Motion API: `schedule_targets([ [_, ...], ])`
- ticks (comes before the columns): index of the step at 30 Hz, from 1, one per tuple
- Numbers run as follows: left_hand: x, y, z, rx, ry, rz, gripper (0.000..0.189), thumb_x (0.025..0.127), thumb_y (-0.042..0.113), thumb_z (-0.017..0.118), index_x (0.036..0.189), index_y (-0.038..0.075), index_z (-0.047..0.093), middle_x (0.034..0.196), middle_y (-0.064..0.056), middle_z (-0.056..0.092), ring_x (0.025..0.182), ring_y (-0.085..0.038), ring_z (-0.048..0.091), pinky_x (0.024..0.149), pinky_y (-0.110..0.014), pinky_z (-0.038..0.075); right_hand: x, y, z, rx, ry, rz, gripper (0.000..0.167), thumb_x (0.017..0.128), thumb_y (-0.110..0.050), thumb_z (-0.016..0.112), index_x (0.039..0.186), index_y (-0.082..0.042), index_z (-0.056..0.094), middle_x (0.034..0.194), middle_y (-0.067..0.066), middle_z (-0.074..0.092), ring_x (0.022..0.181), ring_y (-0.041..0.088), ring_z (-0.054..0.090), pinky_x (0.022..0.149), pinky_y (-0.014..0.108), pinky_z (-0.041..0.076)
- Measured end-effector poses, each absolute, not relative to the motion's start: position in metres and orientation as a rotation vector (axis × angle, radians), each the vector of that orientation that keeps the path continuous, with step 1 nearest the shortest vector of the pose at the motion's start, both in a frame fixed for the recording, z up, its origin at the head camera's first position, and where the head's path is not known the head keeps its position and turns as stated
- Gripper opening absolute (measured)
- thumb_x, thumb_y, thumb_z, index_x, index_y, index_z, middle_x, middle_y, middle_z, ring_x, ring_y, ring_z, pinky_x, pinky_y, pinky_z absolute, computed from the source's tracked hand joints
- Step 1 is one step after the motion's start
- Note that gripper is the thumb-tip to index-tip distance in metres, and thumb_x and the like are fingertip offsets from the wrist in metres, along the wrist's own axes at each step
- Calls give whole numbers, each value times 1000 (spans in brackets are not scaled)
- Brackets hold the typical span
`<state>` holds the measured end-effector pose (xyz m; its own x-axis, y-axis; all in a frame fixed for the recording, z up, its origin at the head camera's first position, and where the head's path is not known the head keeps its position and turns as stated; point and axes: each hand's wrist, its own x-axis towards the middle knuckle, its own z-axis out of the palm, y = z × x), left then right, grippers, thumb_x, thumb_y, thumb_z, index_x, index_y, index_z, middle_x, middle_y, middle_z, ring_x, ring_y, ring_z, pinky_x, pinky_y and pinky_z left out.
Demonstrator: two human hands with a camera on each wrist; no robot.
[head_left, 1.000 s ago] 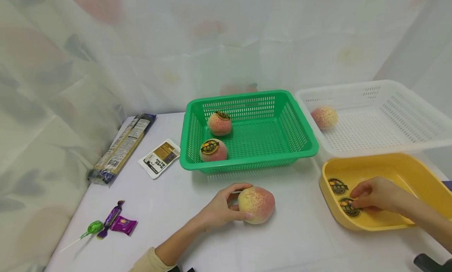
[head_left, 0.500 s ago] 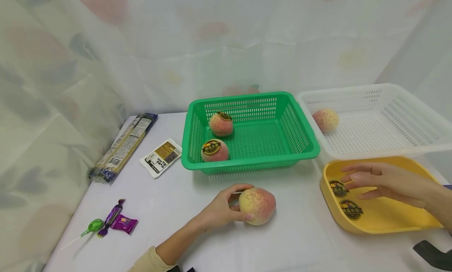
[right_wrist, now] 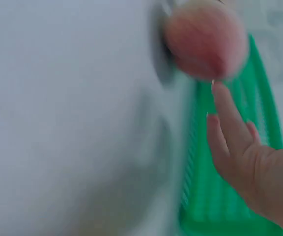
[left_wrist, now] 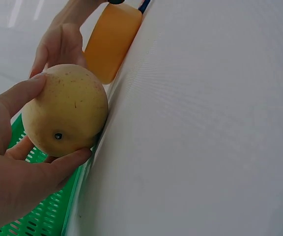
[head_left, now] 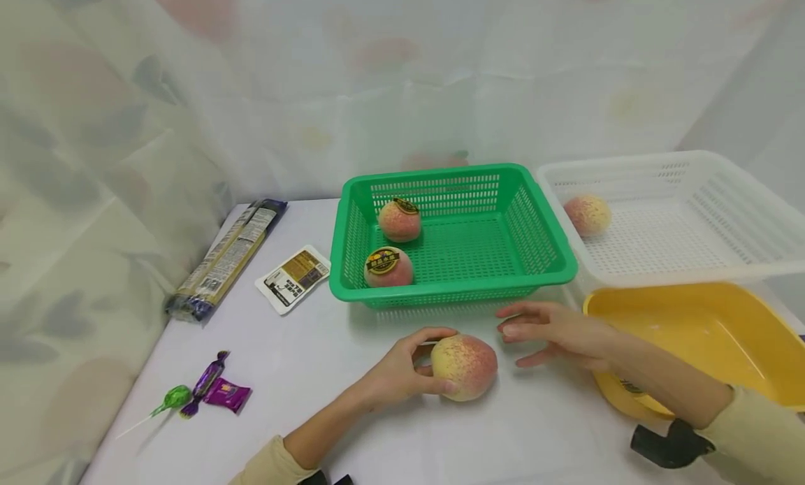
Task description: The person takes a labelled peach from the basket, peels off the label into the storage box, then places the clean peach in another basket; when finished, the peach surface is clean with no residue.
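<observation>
One round yellow-and-pink peach (head_left: 465, 367) is resting on the white desk (head_left: 314, 352), just off the near edge of the rectangular green plastic basket (head_left: 453, 289). Left hand (head_left: 407, 372) — is curling thumb and fingers round the peach's left side, gripping it. Right hand (head_left: 562, 333) — is holding nothing, fingers loosely parted, hovering just beside the peach. Two pink peaches (head_left: 399, 228) with round black-and-gold stickers (head_left: 383, 261) are lying by the basket's left edge. One green-wrapped lollipop (head_left: 178, 397) is lying near the desk's left edge.
</observation>
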<state>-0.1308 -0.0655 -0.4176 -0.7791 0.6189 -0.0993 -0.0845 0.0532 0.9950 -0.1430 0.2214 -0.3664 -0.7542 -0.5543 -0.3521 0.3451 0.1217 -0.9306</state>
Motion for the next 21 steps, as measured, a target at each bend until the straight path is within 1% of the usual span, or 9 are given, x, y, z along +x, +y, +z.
schedule_targets([
  [5,-132,-64,-417,540,1814,1777,64,76,-1,77,133,10,51,131,-4,48,116,-21,49,91,-32,49,-137,191,-374,-161,1759,-1674,66,89,-21,69,139,5,35,133,23,42,109,30,53,83,49,53],
  [8,-132,-64,-417,539,1826,1771,64,76,-1,77,133,11,51,131,-3,48,116,-21,49,90,-31,49,-134,180,-377,-153,1763,-1658,66,87,-20,72,139,2,38,129,21,43,103,29,56,81,47,54],
  [13,-133,-64,-418,571,1832,1773,63,77,-1,77,134,8,51,130,-6,49,117,-22,48,91,-31,49,-130,172,-384,-156,1728,-1679,66,84,-15,74,137,3,39,123,21,44,96,28,57,78,45,54],
  [16,-133,-64,-418,576,1858,1753,63,77,0,77,134,9,51,130,-5,49,118,-22,48,92,-31,48,-129,171,-386,-150,1716,-1699,67,84,-15,74,137,4,38,121,21,43,94,28,58,77,44,55],
  [19,-134,-70,-409,643,1956,1634,64,78,6,79,135,12,50,132,-2,49,120,-21,47,93,-29,47,-129,170,-387,-151,1706,-1712,67,84,-15,74,137,5,38,120,21,43,94,28,58,78,45,55],
  [21,-136,-80,-395,718,1992,1570,65,80,9,78,137,11,48,135,-3,48,123,-24,45,96,-30,45,-129,170,-388,-155,1703,-1715,67,84,-15,74,137,5,38,119,21,43,95,28,58,78,45,55],
])
